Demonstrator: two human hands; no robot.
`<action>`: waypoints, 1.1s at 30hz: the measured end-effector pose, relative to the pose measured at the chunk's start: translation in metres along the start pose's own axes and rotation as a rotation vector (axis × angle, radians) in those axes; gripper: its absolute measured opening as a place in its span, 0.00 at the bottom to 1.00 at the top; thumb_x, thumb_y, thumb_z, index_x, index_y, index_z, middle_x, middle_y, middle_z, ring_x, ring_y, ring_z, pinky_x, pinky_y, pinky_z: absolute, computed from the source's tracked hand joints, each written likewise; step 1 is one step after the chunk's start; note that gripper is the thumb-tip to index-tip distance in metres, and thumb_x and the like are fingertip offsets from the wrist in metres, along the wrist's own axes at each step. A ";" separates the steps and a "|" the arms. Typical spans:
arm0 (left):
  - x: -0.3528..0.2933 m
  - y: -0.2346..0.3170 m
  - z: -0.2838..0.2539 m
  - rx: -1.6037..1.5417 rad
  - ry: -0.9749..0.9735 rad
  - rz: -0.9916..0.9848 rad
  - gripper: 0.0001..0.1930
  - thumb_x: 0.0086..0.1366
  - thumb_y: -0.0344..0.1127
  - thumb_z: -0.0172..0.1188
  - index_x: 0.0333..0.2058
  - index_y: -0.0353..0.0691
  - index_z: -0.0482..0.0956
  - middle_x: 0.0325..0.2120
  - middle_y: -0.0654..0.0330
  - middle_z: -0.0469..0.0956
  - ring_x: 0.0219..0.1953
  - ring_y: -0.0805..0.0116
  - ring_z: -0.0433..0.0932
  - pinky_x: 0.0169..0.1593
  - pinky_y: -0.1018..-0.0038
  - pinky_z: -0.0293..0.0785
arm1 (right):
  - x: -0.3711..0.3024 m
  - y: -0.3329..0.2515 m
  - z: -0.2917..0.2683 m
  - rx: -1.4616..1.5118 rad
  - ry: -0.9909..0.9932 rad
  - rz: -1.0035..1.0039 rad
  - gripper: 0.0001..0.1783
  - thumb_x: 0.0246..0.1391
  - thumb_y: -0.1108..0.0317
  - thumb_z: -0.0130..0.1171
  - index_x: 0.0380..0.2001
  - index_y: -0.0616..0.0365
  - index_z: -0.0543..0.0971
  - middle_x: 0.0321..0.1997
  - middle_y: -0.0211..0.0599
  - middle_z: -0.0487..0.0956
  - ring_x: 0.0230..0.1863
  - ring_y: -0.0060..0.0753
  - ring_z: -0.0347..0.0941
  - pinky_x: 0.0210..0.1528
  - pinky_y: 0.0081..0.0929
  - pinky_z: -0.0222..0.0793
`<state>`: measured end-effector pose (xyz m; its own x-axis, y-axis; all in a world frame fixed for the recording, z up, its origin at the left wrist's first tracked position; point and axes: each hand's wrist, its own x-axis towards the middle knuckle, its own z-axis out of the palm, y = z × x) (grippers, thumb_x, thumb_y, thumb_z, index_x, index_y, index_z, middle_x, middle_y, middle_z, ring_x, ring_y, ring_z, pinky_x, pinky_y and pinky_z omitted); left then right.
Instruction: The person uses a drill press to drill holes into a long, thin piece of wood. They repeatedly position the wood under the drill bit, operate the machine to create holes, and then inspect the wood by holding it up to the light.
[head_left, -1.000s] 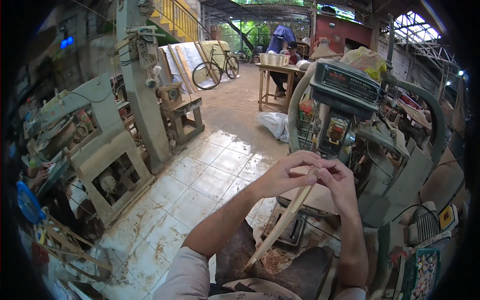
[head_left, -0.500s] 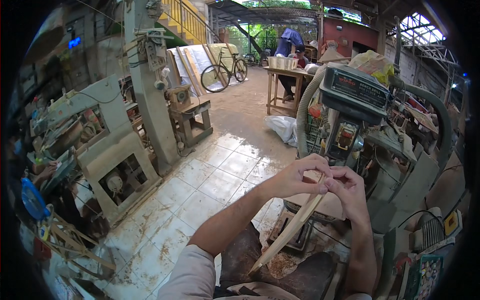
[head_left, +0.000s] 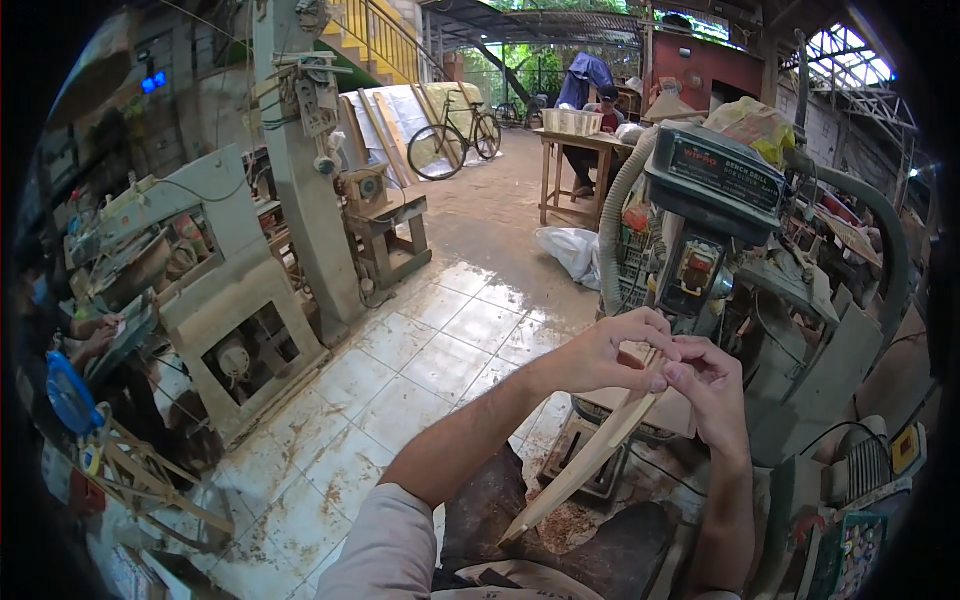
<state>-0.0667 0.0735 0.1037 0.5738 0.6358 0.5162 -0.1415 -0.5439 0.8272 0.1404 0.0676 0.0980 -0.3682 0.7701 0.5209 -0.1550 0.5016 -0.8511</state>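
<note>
A long, pale wooden strip (head_left: 590,463) slants up from my lap. Its lower end rests by my thigh, and its upper end is between my two hands. My left hand (head_left: 618,352) pinches the strip near the top, thumb against index finger. Close beside it, my right hand (head_left: 708,388) has its thumb and fingers closed on the same end, fingertips nearly touching those of the left. The very tip of the strip is hidden by the fingers. Just beyond my hands stands a drill press (head_left: 715,180), its wooden table (head_left: 670,412) partly covered by them.
Wood shavings (head_left: 570,525) lie below the strip. A ribbed hose (head_left: 612,220) runs beside the drill press. Several trays and tools crowd the right, with a green crate (head_left: 857,550). A concrete post (head_left: 310,170) stands left; a person (head_left: 606,112) sits behind a wooden table (head_left: 570,141).
The whole view has shifted slightly, so things sit a little further right and lower. Both hands keep hold of the strip's upper end with almost the same pose.
</note>
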 end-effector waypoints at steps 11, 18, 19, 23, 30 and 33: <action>0.002 -0.010 -0.006 0.022 0.004 0.034 0.15 0.58 0.30 0.66 0.45 0.42 0.77 0.45 0.63 0.69 0.52 0.70 0.70 0.54 0.69 0.74 | -0.001 -0.003 0.001 -0.010 0.005 -0.002 0.15 0.49 0.73 0.66 0.42 0.64 0.80 0.50 0.41 0.75 0.51 0.29 0.71 0.57 0.28 0.64; -0.003 -0.004 0.002 -0.085 0.075 -0.035 0.15 0.59 0.31 0.65 0.44 0.42 0.75 0.48 0.63 0.67 0.55 0.69 0.68 0.54 0.69 0.74 | 0.005 -0.001 0.004 0.073 -0.019 0.076 0.14 0.52 0.74 0.63 0.44 0.65 0.79 0.51 0.39 0.75 0.53 0.29 0.71 0.56 0.27 0.67; -0.003 -0.006 0.001 -0.146 0.076 -0.056 0.15 0.59 0.30 0.65 0.44 0.42 0.75 0.48 0.63 0.67 0.55 0.69 0.68 0.54 0.69 0.74 | 0.006 0.000 0.004 0.067 -0.021 0.072 0.14 0.52 0.74 0.63 0.44 0.65 0.79 0.51 0.39 0.75 0.53 0.29 0.71 0.56 0.27 0.67; -0.002 -0.003 -0.002 0.004 0.029 -0.035 0.15 0.59 0.30 0.66 0.45 0.43 0.75 0.48 0.64 0.67 0.54 0.70 0.69 0.53 0.69 0.75 | 0.005 -0.002 0.000 0.033 -0.034 0.075 0.16 0.50 0.76 0.63 0.45 0.64 0.79 0.51 0.39 0.74 0.53 0.29 0.70 0.54 0.28 0.69; 0.001 0.000 0.002 0.033 -0.012 -0.049 0.16 0.56 0.28 0.67 0.44 0.43 0.79 0.45 0.62 0.67 0.52 0.71 0.70 0.54 0.70 0.75 | 0.000 0.007 -0.009 -0.010 -0.053 -0.035 0.17 0.46 0.80 0.64 0.43 0.65 0.80 0.51 0.42 0.72 0.53 0.28 0.70 0.52 0.25 0.70; 0.001 0.005 0.005 0.052 -0.032 -0.051 0.16 0.56 0.27 0.67 0.44 0.43 0.80 0.45 0.62 0.67 0.52 0.70 0.70 0.54 0.69 0.75 | -0.004 0.000 -0.009 0.024 -0.061 -0.023 0.18 0.45 0.81 0.64 0.43 0.65 0.80 0.52 0.43 0.71 0.53 0.29 0.69 0.52 0.25 0.70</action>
<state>-0.0633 0.0686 0.1074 0.6051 0.6457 0.4658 -0.0699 -0.5396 0.8390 0.1496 0.0681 0.0965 -0.4195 0.7326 0.5361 -0.1860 0.5086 -0.8407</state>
